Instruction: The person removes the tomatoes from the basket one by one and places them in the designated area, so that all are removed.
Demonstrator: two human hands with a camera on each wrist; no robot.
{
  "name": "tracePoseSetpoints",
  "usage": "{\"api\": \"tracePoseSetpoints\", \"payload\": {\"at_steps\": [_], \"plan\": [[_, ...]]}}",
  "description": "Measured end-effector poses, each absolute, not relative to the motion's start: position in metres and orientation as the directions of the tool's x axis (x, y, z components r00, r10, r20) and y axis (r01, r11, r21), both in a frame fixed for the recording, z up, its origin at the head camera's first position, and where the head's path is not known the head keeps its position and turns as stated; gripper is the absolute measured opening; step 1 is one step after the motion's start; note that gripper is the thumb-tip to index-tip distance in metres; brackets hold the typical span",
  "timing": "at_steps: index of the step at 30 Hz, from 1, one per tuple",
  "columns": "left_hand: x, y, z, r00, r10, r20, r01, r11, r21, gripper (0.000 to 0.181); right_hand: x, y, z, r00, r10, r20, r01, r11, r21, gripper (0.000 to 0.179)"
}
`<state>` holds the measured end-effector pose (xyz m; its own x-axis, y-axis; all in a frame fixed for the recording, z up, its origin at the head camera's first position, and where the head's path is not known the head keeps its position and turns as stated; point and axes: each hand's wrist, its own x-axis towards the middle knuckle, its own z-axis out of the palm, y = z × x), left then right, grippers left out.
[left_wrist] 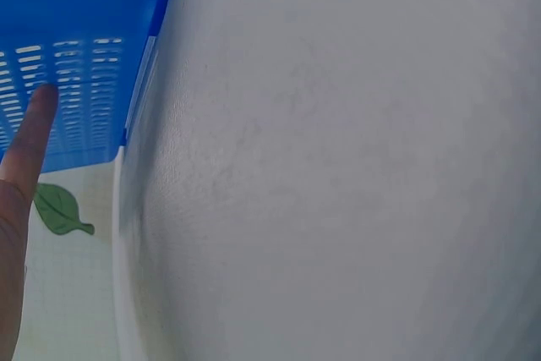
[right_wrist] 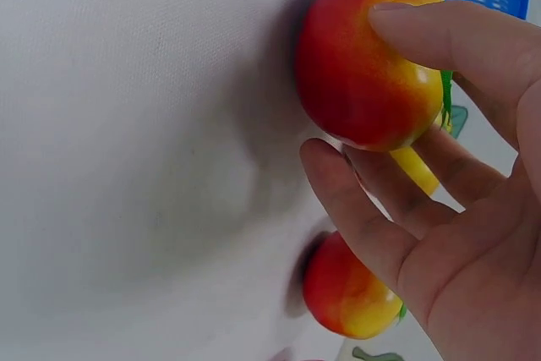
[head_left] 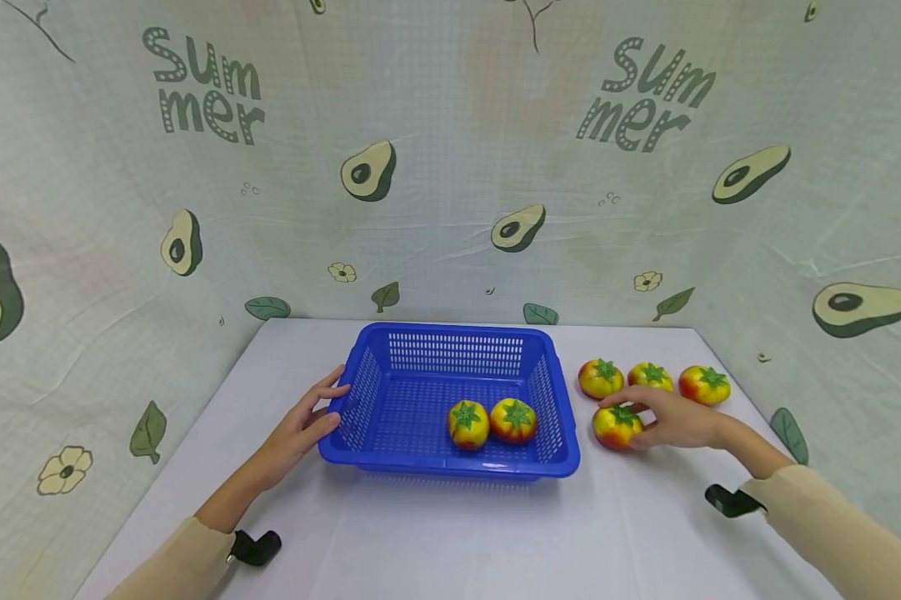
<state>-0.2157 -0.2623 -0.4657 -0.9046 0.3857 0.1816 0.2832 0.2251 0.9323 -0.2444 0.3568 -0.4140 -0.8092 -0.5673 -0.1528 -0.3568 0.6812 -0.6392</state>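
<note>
A blue plastic basket (head_left: 450,463) with slotted walls stands in the middle of the table in the head view. My left hand (head_left: 294,435) touches its left rim, fingers stretched out; one finger (left_wrist: 32,128) lies against the slotted wall in the left wrist view. Inside the basket, towards its right side, sit two red-and-yellow tomatoes, a left one (head_left: 468,425) and a right one (head_left: 513,421), both with green star-shaped tops. Right of the basket, my right hand (head_left: 675,418) grips another such tomato (right_wrist: 363,65) between thumb and fingers, close over the table.
Behind my right hand, three more tomatoes stand in a row: one nearest the basket (head_left: 600,379), a middle one (head_left: 650,377) and one at the far right (head_left: 704,386). A white cloth covers the table (head_left: 435,542). Printed fabric (head_left: 450,167) hangs behind and at both sides.
</note>
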Motion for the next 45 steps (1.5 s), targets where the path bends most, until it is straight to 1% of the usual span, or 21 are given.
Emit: {"api": "tracePoseSetpoints", "payload": {"at_steps": [14,18,23,25,34,41,45], "plan": [[-0.215,-0.262,-0.465,-0.907,0.377,0.188,0.292,0.24,0.926,0.044,-0.245,0.359,-0.409,-0.821,-0.544,-0.173,-0.315,0.685,-0.657,0.062],[-0.215,-0.262,-0.466,-0.908,0.376,0.186,0.29,0.244,0.925,0.044,-0.245,0.358,-0.401,-0.823,-0.551,-0.141,-0.346,0.682,-0.644,0.062],[-0.216,-0.263,-0.467,-0.911,0.368,0.188,0.294,0.26,0.92,0.044,-0.244,0.353,-0.386,-0.827,-0.557,-0.075,-0.423,0.704,-0.57,0.059],[-0.216,-0.263,-0.467,-0.912,0.365,0.19,0.297,0.264,0.918,0.044,-0.244,0.349,-0.38,-0.82,-0.57,-0.054,-0.449,0.698,-0.558,0.058],[-0.216,-0.262,-0.467,-0.905,0.371,0.207,0.314,0.254,0.915,0.044,-0.252,0.32,-0.349,-0.776,-0.63,0.01,-0.524,0.636,-0.566,0.057],[-0.216,-0.263,-0.467,-0.904,0.374,0.205,0.312,0.253,0.915,0.044,-0.258,0.288,-0.328,-0.762,-0.648,0.005,-0.548,0.641,-0.538,0.056],[-0.216,-0.263,-0.467,-0.904,0.377,0.202,0.307,0.244,0.92,0.044,-0.264,0.269,-0.321,-0.73,-0.684,0.0,-0.579,0.618,-0.531,0.055]]}}
